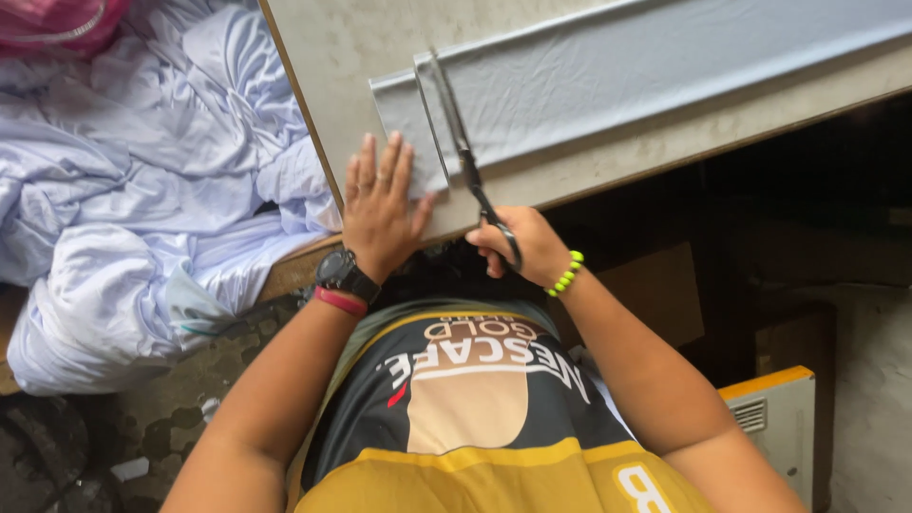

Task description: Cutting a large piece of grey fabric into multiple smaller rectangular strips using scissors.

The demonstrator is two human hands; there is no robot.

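A long strip of pale blue-grey cloth (617, 76) lies flat on a worn beige table (332, 47). My left hand (380, 204) presses flat, fingers spread, on the strip's near end; a black watch and a pink band are on that wrist. My right hand (518, 245) grips the handles of large scissors (456, 133). The blades are parted across the cloth, just right of my left hand. A green bead bracelet circles my right wrist.
A big heap of pale lilac fabric (123, 180) is piled left of the table, with something pink (57, 19) at the top left corner. Beyond the table's edge on the right stand a brown board (655, 294) and a white box with an orange edge (774, 418).
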